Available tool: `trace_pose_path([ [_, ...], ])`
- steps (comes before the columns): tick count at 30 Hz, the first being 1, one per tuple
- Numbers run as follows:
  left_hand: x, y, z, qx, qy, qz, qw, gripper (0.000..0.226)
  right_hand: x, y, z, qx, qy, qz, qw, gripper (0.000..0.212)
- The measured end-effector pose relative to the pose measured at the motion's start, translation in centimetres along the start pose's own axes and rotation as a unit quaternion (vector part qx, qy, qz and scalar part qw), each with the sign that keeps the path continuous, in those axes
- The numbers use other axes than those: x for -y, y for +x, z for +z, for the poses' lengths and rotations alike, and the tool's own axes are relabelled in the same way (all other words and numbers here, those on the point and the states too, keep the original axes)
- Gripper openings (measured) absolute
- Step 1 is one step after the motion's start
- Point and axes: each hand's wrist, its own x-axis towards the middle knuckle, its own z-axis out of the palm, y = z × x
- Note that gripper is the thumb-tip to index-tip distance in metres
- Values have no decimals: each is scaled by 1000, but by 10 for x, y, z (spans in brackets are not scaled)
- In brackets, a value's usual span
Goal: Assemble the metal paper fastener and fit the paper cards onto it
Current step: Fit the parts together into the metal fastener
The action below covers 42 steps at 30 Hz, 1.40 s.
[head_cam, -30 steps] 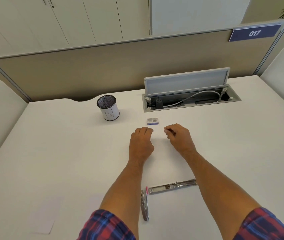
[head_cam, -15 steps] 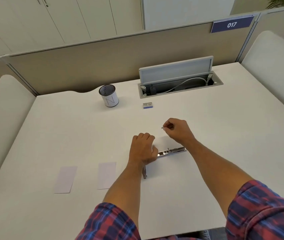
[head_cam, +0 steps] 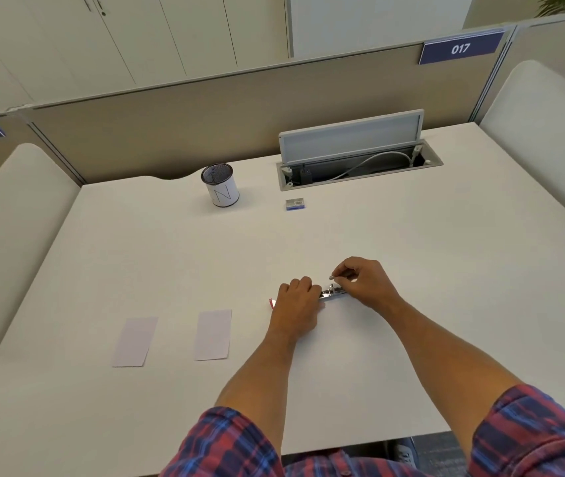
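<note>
Left hand (head_cam: 296, 297) clamps the metal fastener bar (head_cam: 334, 293) steady; right hand (head_cam: 363, 278), at 3 o'clock, pinches a small metal piece (head_cam: 332, 277) above it, likely to fit.

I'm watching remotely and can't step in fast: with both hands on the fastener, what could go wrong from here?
1. The right hand pinches a tiny metal piece above the metal fastener; it could slip and be hard to spot on the white table.
2. The left hand covers most of the fastener, so misalignment may go unseen.
3. The two paper cards lie apart to the left, needing a reach.
</note>
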Motion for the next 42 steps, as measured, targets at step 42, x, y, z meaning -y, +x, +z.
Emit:
trace_pose_path([
  [42,3,-1,-26,-68,18,60,996,75,6,-5,-15,39,-127,-158,978,12],
])
